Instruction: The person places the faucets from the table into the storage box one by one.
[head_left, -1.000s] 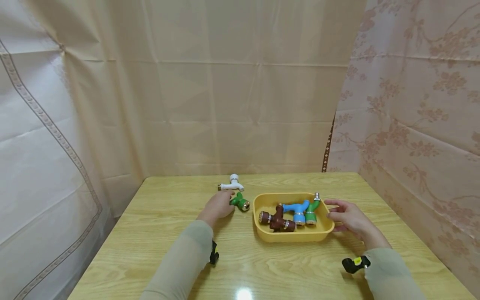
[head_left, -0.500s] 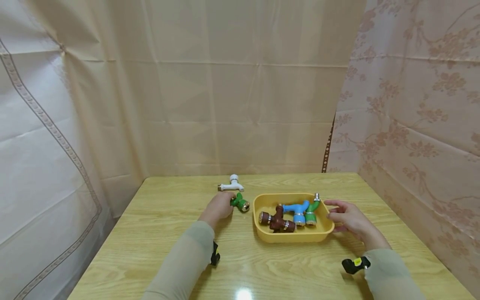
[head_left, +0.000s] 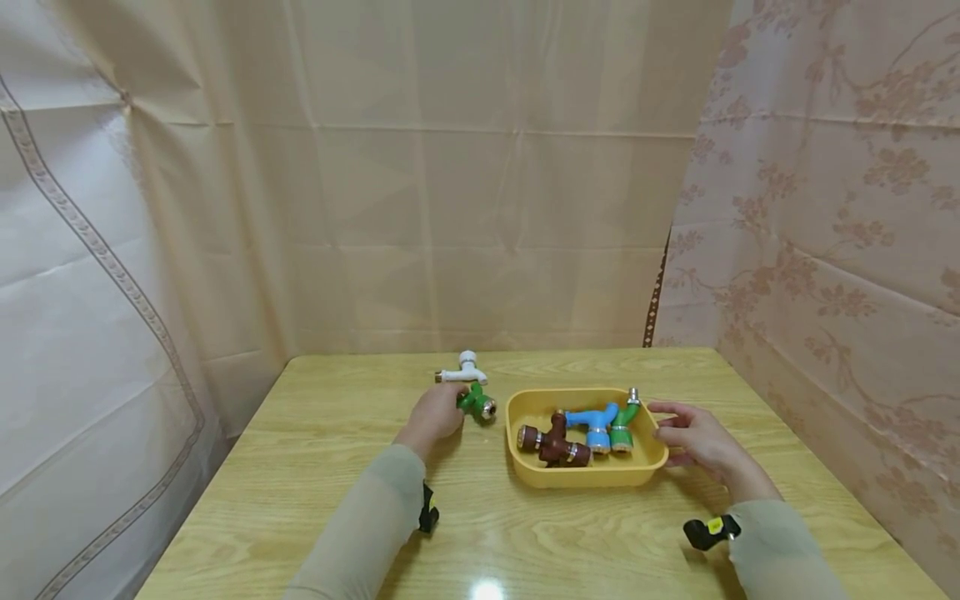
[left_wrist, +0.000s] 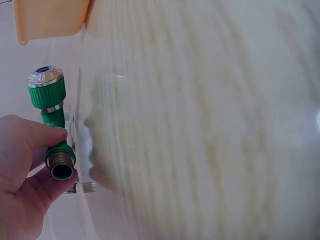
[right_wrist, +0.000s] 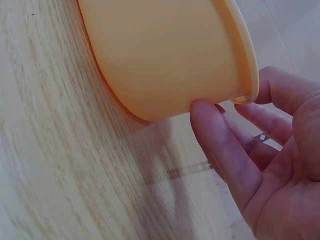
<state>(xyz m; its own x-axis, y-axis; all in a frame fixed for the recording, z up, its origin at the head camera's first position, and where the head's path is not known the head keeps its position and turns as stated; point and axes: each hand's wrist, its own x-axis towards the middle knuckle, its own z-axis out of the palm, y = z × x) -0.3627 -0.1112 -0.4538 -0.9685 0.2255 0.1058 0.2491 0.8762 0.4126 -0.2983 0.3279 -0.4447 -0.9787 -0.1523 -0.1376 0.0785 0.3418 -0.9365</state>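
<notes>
My left hand pinches a green plastic tap between thumb and fingers, left of the yellow basin. In the left wrist view, the green tap shows its ribbed knob at the top and its open threaded end near the fingertips. Just behind lies a white tap. My right hand rests its fingertips against the right end of the yellow basin. The right wrist view has the thumb at the basin's outer wall and other fingers by its rim.
Inside the basin lie a brown double tap, a blue tap and another green tap. The wooden table is bounded by a beige curtain behind and cloths at both sides.
The green tap in my left hand has shifted slightly to the left and turned a little, coming up off its spot. My right hand and the basin stay in place.
</notes>
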